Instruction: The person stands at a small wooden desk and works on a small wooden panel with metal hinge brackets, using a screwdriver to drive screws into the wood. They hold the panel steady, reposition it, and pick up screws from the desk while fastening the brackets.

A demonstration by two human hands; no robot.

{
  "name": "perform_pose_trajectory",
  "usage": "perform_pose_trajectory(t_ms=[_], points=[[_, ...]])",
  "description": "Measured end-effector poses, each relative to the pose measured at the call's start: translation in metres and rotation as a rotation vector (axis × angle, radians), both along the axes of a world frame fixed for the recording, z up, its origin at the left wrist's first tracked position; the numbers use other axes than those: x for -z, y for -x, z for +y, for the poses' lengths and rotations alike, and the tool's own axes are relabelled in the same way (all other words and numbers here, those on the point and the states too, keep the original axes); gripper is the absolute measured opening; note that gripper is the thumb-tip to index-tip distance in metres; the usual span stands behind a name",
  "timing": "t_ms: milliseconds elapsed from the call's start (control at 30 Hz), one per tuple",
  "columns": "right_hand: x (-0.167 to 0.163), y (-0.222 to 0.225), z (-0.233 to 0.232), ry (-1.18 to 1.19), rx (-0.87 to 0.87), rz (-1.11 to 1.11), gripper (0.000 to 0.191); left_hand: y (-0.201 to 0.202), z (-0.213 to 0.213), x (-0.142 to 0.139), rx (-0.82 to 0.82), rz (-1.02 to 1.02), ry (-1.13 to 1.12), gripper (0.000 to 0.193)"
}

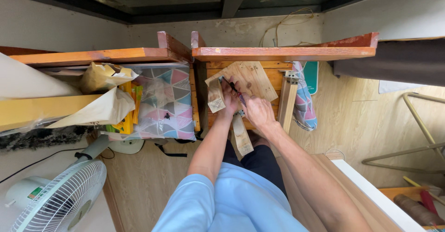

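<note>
Fan blades showed first: a white electric fan with a wire grille (58, 199) stood at the far left on the floor. Beside it, crumpled brown paper (99, 106) and a cushion with coloured triangles (167, 99) lay under a reddish wooden shelf (106, 55). Further right, the left hand (228, 97) was curled around a small pale wooden block (215, 97), pressing it against a light plywood board (252, 79) that rested on the slatted wooden desk (273, 74). Just beside it, the right hand (257, 111) was closed around a thin dark tool (233, 87), its tip against the board. A narrow pale wooden strip (242, 137) slanted below the hands. A patterned cloth (303, 106) hung at the right.
</note>
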State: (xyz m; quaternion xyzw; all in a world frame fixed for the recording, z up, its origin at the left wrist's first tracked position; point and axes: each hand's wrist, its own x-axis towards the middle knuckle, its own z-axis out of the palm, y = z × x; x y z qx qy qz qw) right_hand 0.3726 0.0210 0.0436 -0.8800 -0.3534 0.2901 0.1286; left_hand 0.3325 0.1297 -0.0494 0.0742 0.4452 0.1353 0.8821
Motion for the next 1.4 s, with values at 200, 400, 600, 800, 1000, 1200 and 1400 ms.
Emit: perform_pose_trajectory(t_ms=[200,400,600,800,1000,1200,1400], points=[[0.005,-0.004,0.007,0.002,-0.056,-0.056,0.025,0.005,0.012,-0.004,0.057,-0.124,0.002,0.055],[0.011,-0.004,0.022,0.05,-0.153,-0.133,0.02,0.019,0.02,-0.008,0.201,0.118,0.095,0.036],[-0.005,-0.022,0.061,0.209,0.003,0.062,0.043,0.077,0.03,-0.021,0.543,0.36,-0.464,0.026],[-0.031,-0.038,0.089,0.275,0.224,0.289,0.05,0.121,0.058,-0.071,0.354,0.585,-0.912,0.022],[-0.035,-0.018,0.08,0.259,-0.291,0.003,0.04,0.077,0.085,-0.148,0.489,0.422,-1.396,0.034],[-0.042,-0.015,0.082,0.298,-0.284,0.1,0.026,0.017,0.083,-0.165,0.925,0.641,-1.355,0.041],[-0.057,-0.036,0.092,0.061,0.892,0.671,0.028,0.011,0.069,-0.163,0.9,0.862,-1.298,0.042]])
